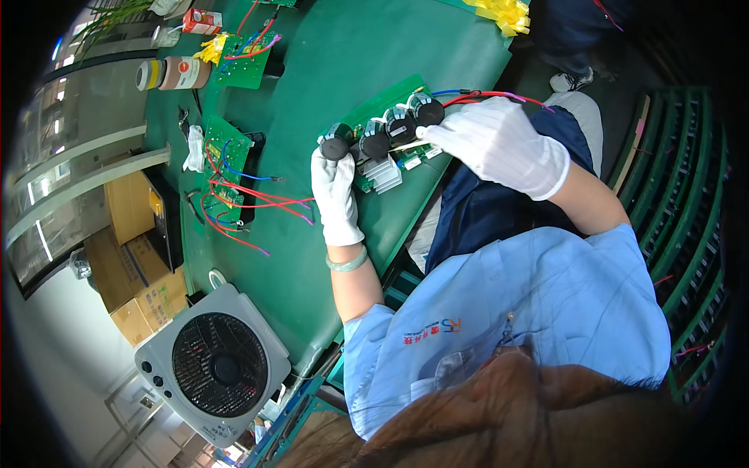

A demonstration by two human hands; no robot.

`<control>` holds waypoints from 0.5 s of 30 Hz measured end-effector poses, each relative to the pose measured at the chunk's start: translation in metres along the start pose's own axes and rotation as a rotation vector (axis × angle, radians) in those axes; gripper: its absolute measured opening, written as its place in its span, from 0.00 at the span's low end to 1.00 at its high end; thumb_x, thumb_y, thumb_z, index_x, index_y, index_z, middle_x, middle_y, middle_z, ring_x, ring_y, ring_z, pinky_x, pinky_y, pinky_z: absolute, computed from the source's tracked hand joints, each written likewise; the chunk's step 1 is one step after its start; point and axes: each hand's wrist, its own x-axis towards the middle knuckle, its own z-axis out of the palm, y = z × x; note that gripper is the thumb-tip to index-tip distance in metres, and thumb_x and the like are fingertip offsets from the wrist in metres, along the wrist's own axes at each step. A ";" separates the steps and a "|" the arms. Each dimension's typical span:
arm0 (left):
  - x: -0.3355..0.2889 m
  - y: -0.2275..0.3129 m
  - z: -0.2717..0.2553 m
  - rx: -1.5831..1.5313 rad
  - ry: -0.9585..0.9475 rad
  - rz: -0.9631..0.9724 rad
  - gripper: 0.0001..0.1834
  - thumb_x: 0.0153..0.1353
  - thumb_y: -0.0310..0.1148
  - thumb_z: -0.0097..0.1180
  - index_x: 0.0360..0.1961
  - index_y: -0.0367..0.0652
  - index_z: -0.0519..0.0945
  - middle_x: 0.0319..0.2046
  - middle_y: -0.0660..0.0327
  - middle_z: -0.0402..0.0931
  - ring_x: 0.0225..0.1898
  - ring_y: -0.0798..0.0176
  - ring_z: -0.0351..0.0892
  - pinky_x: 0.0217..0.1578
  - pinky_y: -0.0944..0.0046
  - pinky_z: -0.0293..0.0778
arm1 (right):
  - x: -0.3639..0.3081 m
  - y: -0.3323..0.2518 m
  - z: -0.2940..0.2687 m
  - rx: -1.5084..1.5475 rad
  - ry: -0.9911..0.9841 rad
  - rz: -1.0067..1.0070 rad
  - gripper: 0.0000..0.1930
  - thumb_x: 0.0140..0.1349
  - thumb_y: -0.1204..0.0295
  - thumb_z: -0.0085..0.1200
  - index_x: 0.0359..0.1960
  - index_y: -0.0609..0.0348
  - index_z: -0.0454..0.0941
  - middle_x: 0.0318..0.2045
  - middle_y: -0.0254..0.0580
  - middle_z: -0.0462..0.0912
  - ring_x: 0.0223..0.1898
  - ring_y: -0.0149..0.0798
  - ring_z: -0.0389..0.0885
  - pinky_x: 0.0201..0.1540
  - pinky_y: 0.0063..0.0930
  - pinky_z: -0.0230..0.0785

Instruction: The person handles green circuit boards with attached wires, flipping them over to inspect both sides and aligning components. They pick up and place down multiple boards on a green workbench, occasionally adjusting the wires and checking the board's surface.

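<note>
Black capacitors (375, 143), four, on one board (390, 97) between two hands (505, 148).

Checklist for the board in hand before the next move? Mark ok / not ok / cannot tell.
1. Left hand and right hand gloved: ok.
2. Circuit board steadied: ok, left hand at its left end.
3. Four black capacitors in view: ok.
4. Red wires clear of right hand: not ok, they run right alongside it.
5. Thin stick touching board: cannot tell, tip too small.
6. Neighbouring board's leads clear of left hand: cannot tell, contact unclear.
</note>
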 end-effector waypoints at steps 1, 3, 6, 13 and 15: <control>0.000 0.002 0.001 -0.023 0.008 -0.013 0.25 0.64 0.36 0.58 0.58 0.34 0.69 0.52 0.56 0.74 0.52 0.63 0.74 0.56 0.62 0.68 | -0.002 0.003 -0.002 0.001 0.014 0.001 0.15 0.54 0.70 0.55 0.44 0.53 0.81 0.24 0.31 0.76 0.25 0.32 0.78 0.27 0.28 0.69; 0.000 0.006 0.003 -0.073 0.027 -0.038 0.22 0.64 0.29 0.58 0.56 0.34 0.68 0.50 0.57 0.75 0.49 0.67 0.75 0.53 0.66 0.69 | -0.009 0.008 -0.008 -0.019 0.032 0.008 0.15 0.53 0.70 0.56 0.44 0.53 0.82 0.24 0.30 0.78 0.26 0.32 0.79 0.28 0.29 0.70; 0.001 0.000 -0.002 -0.121 0.000 -0.021 0.22 0.63 0.29 0.60 0.56 0.34 0.68 0.49 0.57 0.75 0.49 0.67 0.75 0.53 0.67 0.70 | -0.022 0.014 -0.019 -0.039 0.030 0.031 0.16 0.53 0.72 0.58 0.45 0.53 0.82 0.29 0.32 0.81 0.29 0.34 0.81 0.30 0.29 0.72; 0.004 -0.001 0.006 -0.037 0.077 -0.082 0.23 0.63 0.29 0.59 0.58 0.35 0.70 0.50 0.56 0.75 0.49 0.65 0.75 0.53 0.64 0.69 | -0.041 0.026 -0.009 -0.082 0.175 0.075 0.19 0.52 0.76 0.58 0.49 0.54 0.82 0.37 0.37 0.84 0.34 0.39 0.83 0.35 0.29 0.74; 0.004 -0.003 0.005 -0.037 0.092 -0.072 0.24 0.62 0.28 0.60 0.58 0.35 0.69 0.48 0.57 0.76 0.48 0.65 0.75 0.51 0.65 0.70 | -0.044 0.025 -0.007 -0.112 0.176 0.096 0.20 0.52 0.76 0.58 0.50 0.54 0.81 0.37 0.37 0.84 0.35 0.38 0.83 0.36 0.31 0.75</control>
